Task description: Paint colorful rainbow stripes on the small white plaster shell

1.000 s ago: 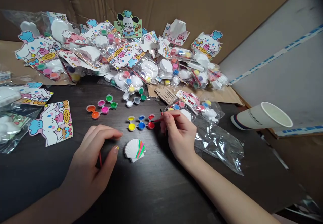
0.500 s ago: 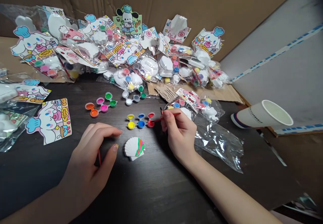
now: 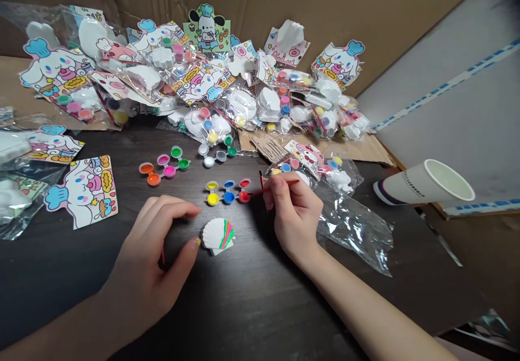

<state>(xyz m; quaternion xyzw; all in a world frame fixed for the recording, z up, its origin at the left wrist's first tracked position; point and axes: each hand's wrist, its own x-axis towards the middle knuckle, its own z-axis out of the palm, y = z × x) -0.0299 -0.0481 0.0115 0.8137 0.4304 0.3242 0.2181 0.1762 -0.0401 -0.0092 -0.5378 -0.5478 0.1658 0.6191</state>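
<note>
Head view: the right hand (image 3: 298,217) has its fingers clamped on a red paintbrush (image 3: 260,190), whose tip is at the red paint pot (image 3: 244,197). To load it well, I'd dip only the bristles and wipe any excess on the rim, so the next line stays thin. The brush's long axis runs roughly sideways, tip to the left and slightly toward the person. On the tabletop (image 3: 244,307), just nearer than the pots, the white shell (image 3: 213,233) lies with its fan edge away and its flat base toward the person, slightly rightward; its coloured stripes slant along the ribs. The left hand (image 3: 162,247) has thumb and forefinger apart just beside the shell; I cannot tell whether they touch it.
</note>
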